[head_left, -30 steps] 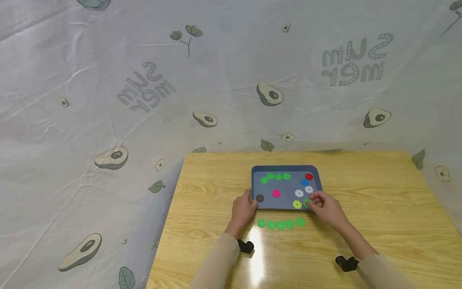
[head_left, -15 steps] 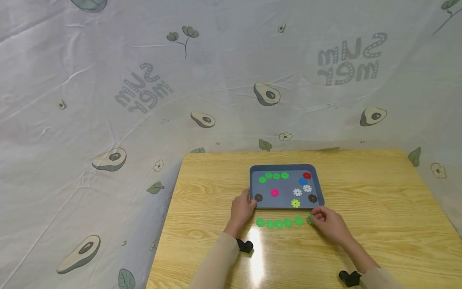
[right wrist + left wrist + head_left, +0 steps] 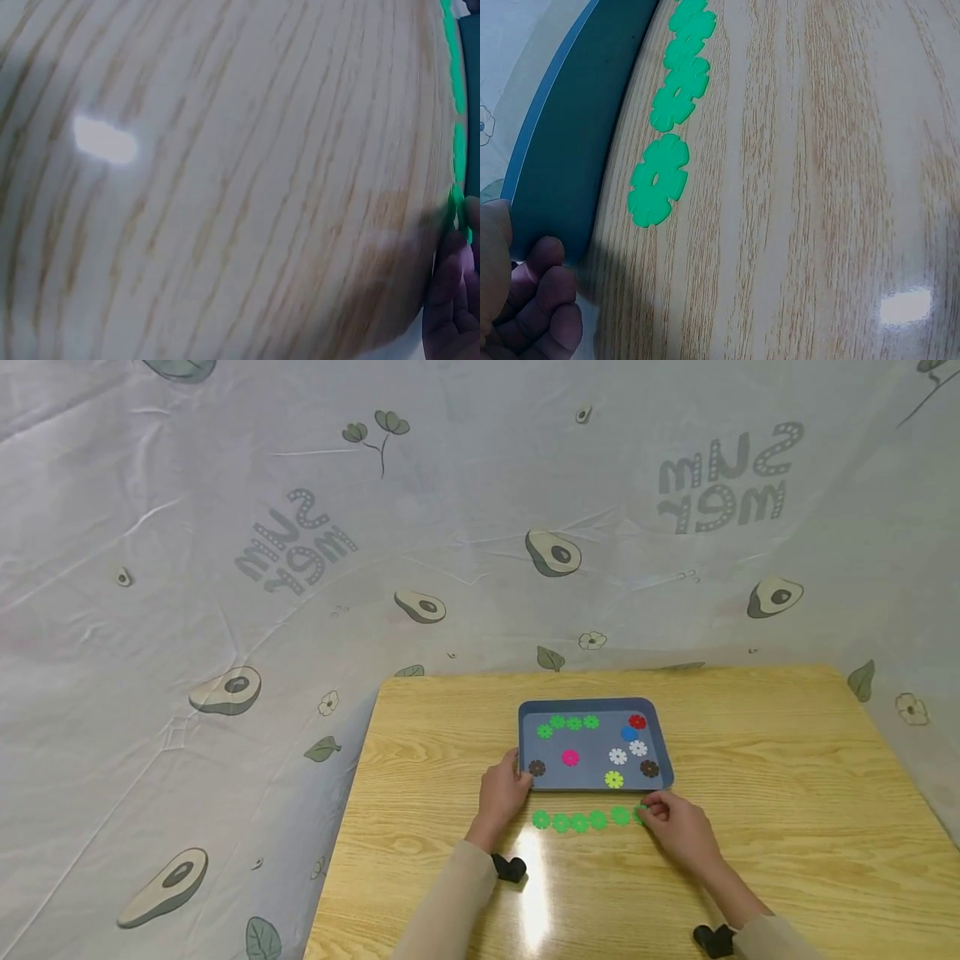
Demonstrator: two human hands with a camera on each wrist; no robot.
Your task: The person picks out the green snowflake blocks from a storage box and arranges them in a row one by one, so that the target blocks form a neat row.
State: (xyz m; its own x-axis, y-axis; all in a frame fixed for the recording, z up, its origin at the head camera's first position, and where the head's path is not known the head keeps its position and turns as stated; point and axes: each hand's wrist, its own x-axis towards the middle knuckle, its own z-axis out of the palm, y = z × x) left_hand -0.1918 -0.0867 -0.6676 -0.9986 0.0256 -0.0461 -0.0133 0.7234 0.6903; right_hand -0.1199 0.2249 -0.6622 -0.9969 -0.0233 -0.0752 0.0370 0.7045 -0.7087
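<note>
Right, so the right hand is narrowed to a pinch on one green disc, at the right end of a row of five green discs on the table, just in front of the tray. Left hand grips the tray's near left corner. Risks, my guess from where I'm standing: disc looks thin, so a sloppy release could leave it crooked or overlapping its neighbour; a sideways nudge could shove the row out of line; a tug by the left hand could push the tray's near wall into it. Orientation: disc is round and notched, no long axis, no front; can't tell if flat or tilted, partly covered by the hand. Row runs left-right, roughly along the tray's long side. Further out: four more green discs far left inside the tray, other colours scattered.
</note>
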